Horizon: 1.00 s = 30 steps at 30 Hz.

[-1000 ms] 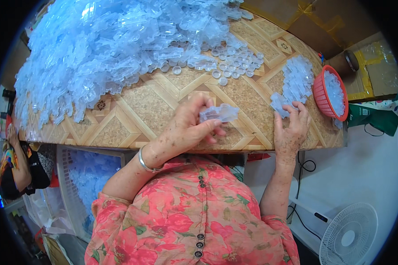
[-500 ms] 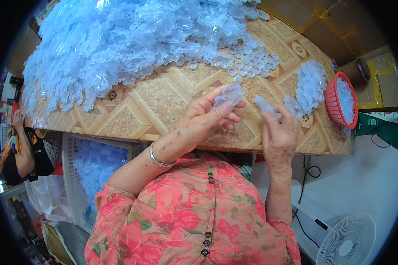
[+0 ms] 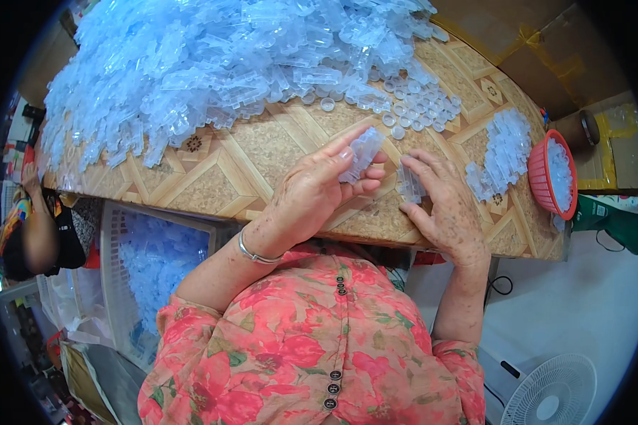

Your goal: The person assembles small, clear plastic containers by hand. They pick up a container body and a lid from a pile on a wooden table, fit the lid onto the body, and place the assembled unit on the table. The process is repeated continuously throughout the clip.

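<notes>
My left hand (image 3: pixel 306 185) is closed around a few clear, ribbed plastic pieces (image 3: pixel 364 152), raised over the near part of the table. At its right, my right hand (image 3: pixel 450 205) has its thumb and fingers around another clear plastic piece (image 3: pixel 410 185), low at the tabletop. Small round clear caps (image 3: pixel 412 110) lie loose just beyond both hands. A huge heap of long clear plastic pieces (image 3: pixel 191 64) covers the far left and middle of the table. To the right of my right hand is a smaller, neater pile of clear pieces (image 3: pixel 507 147).
A red plastic basket (image 3: pixel 539 170) holding clear parts stands at the table's right edge (image 3: pixel 539 237). Below the table at left is a white crate (image 3: pixel 110 255) full of clear pieces. Cardboard boxes stand at the back right, a white fan (image 3: pixel 549 397) lower right. Another person's arm (image 3: pixel 41 227) shows far left.
My right hand has come left and turned palm down, bringing its piece from a tilted hold to low by the tabletop. My left hand has turned its pieces more upright. The view shifted slightly.
</notes>
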Motion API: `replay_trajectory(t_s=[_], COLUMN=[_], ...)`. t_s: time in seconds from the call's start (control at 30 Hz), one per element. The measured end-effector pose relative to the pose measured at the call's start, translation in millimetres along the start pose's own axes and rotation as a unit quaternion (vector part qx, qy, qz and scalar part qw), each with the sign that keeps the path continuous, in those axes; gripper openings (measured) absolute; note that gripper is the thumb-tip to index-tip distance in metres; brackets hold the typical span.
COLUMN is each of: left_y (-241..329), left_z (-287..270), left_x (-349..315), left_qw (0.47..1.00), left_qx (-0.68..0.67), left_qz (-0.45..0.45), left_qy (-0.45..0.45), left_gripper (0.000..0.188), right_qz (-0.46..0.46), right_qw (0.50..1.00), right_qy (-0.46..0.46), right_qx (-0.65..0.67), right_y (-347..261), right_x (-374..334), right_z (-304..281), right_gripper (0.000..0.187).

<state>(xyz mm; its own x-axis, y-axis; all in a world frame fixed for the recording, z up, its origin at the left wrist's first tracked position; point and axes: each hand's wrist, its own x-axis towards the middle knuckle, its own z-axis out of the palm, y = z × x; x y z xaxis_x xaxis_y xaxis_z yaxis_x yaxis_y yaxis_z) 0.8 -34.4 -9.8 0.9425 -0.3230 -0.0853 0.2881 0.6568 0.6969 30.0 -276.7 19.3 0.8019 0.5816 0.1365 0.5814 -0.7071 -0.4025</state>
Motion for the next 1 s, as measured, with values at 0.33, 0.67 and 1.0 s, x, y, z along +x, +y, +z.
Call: replay_trajectory(t_s=[0.33,0.67,1.0], left_y=[-8.2,-7.3,-2.2], left_z=[6.2,14.4,20.1], left_x=[-0.4,-3.5,-6.9], left_qw=[0.999,0.994,0.992], left_qx=[-0.006,-0.009,0.065], left_qz=[-0.047,-0.086,-0.091], left_qy=[-0.004,-0.07,-0.065], left_gripper=[0.064,0.062,0.06], right_qz=[0.022,-0.003,-0.05], right_qw=[0.963,0.965,0.951], right_qy=[0.187,0.209,0.247], right_qx=[0.192,0.158,0.179], right_y=[-28.3,-29.4,-28.7], right_x=[0.6,-3.8,-6.7], right_z=[23.8,37.6,38.7], right_gripper=[0.095,0.095,0.089])
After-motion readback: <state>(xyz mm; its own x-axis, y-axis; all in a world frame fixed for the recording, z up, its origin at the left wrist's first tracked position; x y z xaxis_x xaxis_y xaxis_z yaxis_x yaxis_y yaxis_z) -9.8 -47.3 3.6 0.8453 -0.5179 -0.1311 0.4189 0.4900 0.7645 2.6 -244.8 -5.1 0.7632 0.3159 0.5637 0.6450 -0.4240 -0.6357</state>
